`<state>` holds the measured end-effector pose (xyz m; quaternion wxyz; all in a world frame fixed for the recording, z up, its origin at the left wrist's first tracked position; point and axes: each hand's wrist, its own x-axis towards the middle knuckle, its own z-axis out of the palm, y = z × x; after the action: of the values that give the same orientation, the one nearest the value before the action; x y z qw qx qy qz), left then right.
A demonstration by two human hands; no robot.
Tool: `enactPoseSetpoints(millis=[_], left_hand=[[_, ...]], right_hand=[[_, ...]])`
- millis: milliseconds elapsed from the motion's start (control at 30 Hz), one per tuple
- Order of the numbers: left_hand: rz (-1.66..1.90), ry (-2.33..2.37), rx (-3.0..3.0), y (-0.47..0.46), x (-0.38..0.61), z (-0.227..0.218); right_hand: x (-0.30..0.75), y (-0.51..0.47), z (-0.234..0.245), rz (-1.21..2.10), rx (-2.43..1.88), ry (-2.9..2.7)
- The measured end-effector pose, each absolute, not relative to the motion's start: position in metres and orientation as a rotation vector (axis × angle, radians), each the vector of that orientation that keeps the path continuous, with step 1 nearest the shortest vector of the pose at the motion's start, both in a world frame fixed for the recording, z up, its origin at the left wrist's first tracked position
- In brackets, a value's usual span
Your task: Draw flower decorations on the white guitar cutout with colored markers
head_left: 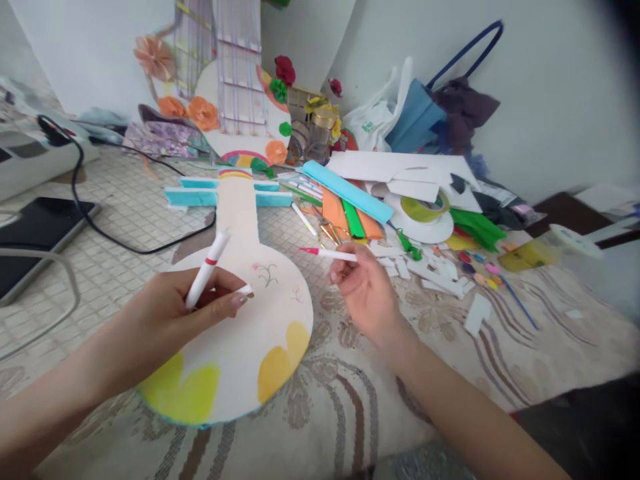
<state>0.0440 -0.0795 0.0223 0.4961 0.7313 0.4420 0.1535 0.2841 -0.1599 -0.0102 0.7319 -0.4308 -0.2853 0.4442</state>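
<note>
My left hand (170, 310) is closed over the guitar-shaped white cutout (235, 347). It grips a white felt-tip pen (207, 272) with a red band, slanting upward. A small white piece (246, 289) is pinched between its thumb and fingertips; I cannot make out what it is. In my right hand (367, 293), just right of the cutout, lies a second white felt-tip pen (333, 255), its pink end pointing left. Small drawn flowers (265, 272) and yellow heart-like shapes (200, 393) decorate the cutout's round body. Light-blue strips (190, 195) stick out from its neck.
Behind stands a larger decorated guitar shape (240, 100) with paper flowers. Scraps, pens and a tape roll (425, 207) crowd the back right. A phone (45, 233) and a black cable (77, 180) lie left. A plastic tub (550, 250) is far right.
</note>
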Motion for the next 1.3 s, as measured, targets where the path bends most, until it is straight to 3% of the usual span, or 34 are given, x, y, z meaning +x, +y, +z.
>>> enactPoseSetpoints(millis=[167, 367, 1300], left_hand=[[0.374, 1.155, 1.738, -0.072, 0.042, 0.016], [0.313, 1.020, 1.540, -0.075, 0.050, 0.019], [0.382, 0.900, 1.621, -0.081, 0.051, 0.018]], right_hand=[[0.296, -0.154, -0.005, 0.938, -0.911, -0.488], [0.269, -0.152, 0.005, 1.192, -0.871, -0.540], [0.257, -0.169, -0.004, 1.103, -0.909, -0.917]])
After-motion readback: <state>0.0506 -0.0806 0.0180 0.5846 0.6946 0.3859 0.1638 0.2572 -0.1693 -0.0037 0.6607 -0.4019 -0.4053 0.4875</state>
